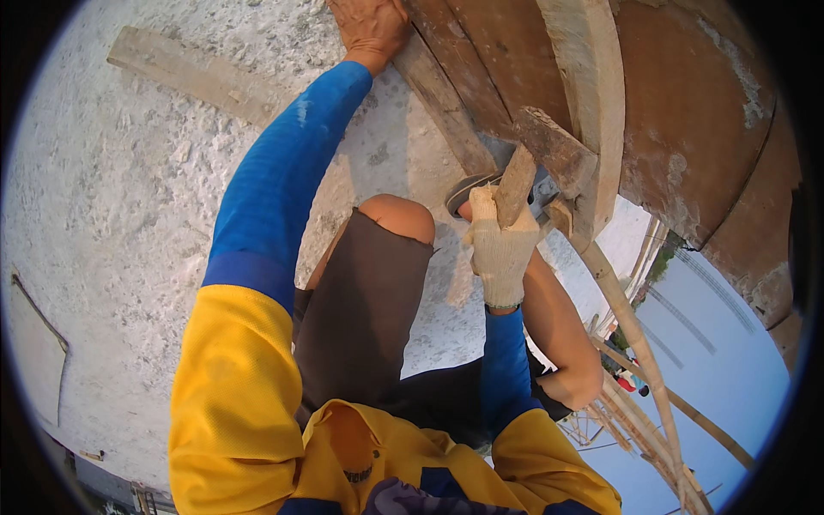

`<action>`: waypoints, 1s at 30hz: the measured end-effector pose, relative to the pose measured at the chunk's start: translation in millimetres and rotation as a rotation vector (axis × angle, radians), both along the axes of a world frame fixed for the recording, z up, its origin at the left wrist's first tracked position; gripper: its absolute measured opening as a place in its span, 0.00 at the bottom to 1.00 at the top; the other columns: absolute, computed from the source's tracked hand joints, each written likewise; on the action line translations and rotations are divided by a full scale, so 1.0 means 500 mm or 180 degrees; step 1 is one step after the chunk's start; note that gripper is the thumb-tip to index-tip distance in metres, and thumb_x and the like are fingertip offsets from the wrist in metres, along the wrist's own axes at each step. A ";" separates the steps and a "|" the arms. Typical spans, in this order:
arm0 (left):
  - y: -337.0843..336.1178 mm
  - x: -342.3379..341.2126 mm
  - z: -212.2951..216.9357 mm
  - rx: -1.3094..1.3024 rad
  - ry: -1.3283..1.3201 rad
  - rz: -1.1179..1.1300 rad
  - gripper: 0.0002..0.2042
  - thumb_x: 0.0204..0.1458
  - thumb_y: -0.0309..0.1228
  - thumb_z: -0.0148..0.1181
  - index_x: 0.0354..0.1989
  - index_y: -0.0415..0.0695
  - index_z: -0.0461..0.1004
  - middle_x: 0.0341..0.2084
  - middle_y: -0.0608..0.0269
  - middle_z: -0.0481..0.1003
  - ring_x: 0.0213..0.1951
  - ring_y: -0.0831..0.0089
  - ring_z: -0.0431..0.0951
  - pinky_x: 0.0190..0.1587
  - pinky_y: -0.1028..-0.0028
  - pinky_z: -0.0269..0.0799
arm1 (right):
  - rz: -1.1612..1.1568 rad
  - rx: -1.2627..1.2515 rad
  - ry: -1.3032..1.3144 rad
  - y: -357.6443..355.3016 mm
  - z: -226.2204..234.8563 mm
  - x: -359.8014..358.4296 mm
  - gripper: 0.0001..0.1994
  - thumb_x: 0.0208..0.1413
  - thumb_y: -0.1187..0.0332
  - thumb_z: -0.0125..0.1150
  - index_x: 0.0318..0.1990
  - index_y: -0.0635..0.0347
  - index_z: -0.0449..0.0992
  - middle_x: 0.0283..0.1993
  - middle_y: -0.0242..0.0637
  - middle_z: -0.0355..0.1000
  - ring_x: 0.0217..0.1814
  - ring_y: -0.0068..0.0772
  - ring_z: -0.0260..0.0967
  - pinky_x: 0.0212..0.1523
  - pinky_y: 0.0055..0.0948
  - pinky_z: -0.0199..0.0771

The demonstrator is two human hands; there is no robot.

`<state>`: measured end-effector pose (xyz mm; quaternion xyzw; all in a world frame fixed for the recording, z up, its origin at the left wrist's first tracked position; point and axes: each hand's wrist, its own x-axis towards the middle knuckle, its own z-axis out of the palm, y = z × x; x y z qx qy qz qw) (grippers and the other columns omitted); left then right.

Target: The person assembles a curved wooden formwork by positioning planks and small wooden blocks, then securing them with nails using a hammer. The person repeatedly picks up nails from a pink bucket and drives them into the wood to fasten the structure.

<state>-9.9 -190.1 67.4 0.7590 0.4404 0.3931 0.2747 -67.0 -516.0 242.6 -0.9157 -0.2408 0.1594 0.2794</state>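
My left hand (pixel 371 27), bare, is at the top edge of the view. It is closed on the upper part of a narrow wooden plank (pixel 442 107) beside brown panels, with its fingertips cut off by the frame. My right hand (pixel 502 257), in a cream knitted glove, is closed round a short piece of wood (pixel 515 184) that sticks up from the fist. Whether this wood is a tool's handle I cannot tell. Just beyond the fist, a rough wooden block (pixel 556 150) meets a curved timber (pixel 592 94). A sandalled foot (pixel 468 193) shows behind the glove.
Large brown panels (pixel 687 129) rise at the upper right. A loose board (pixel 193 75) lies on the rough whitish concrete (pixel 112 215) at the left. Several poles (pixel 631 318) slant down at the right, with open sky beyond. My bent knees (pixel 399 219) are close below my hands.
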 end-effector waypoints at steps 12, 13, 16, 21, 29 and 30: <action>-0.002 0.001 -0.001 -0.0153 -0.0155 0.0144 0.36 0.53 0.25 0.57 0.73 0.27 0.56 0.73 0.19 0.51 0.76 0.24 0.46 0.79 0.43 0.44 | -0.0762 0.0131 0.0506 0.025 -0.071 -0.044 0.11 0.58 0.67 0.74 0.39 0.66 0.82 0.30 0.34 0.80 0.29 0.24 0.73 0.31 0.30 0.73; -0.002 0.002 0.000 -0.0146 -0.0144 0.0147 0.36 0.53 0.25 0.57 0.73 0.27 0.56 0.73 0.20 0.51 0.76 0.24 0.47 0.79 0.43 0.45 | -0.0822 0.0023 0.0487 0.017 -0.071 -0.043 0.11 0.58 0.67 0.74 0.39 0.67 0.82 0.29 0.35 0.79 0.29 0.25 0.73 0.32 0.31 0.73; -0.005 0.003 0.004 -0.0183 -0.0105 0.0192 0.36 0.54 0.25 0.56 0.74 0.27 0.56 0.74 0.21 0.51 0.76 0.25 0.48 0.79 0.44 0.45 | -0.0679 0.0029 0.0263 0.002 -0.086 -0.036 0.12 0.58 0.66 0.74 0.39 0.67 0.82 0.29 0.35 0.79 0.29 0.27 0.73 0.32 0.33 0.74; -0.005 0.010 -0.007 -0.0099 -0.0131 0.0296 0.35 0.55 0.25 0.54 0.73 0.27 0.58 0.74 0.24 0.54 0.76 0.28 0.49 0.79 0.45 0.45 | 0.0093 -0.0039 -0.0614 0.006 -0.099 -0.019 0.11 0.59 0.67 0.72 0.39 0.67 0.82 0.30 0.37 0.81 0.30 0.30 0.76 0.31 0.35 0.75; -0.002 0.007 -0.006 -0.0084 -0.0250 0.0250 0.34 0.55 0.25 0.53 0.73 0.27 0.59 0.72 0.24 0.56 0.76 0.28 0.50 0.79 0.45 0.45 | -0.0552 0.0059 0.0218 0.039 -0.052 0.007 0.13 0.63 0.61 0.70 0.35 0.64 0.81 0.28 0.50 0.78 0.30 0.54 0.76 0.30 0.44 0.74; -0.001 0.002 -0.003 -0.0103 -0.0226 0.0216 0.34 0.55 0.25 0.53 0.73 0.27 0.59 0.72 0.24 0.56 0.76 0.28 0.50 0.79 0.45 0.45 | -0.0220 -0.0482 -0.0046 0.057 -0.076 0.009 0.14 0.63 0.60 0.70 0.35 0.64 0.81 0.28 0.51 0.78 0.30 0.54 0.76 0.30 0.44 0.74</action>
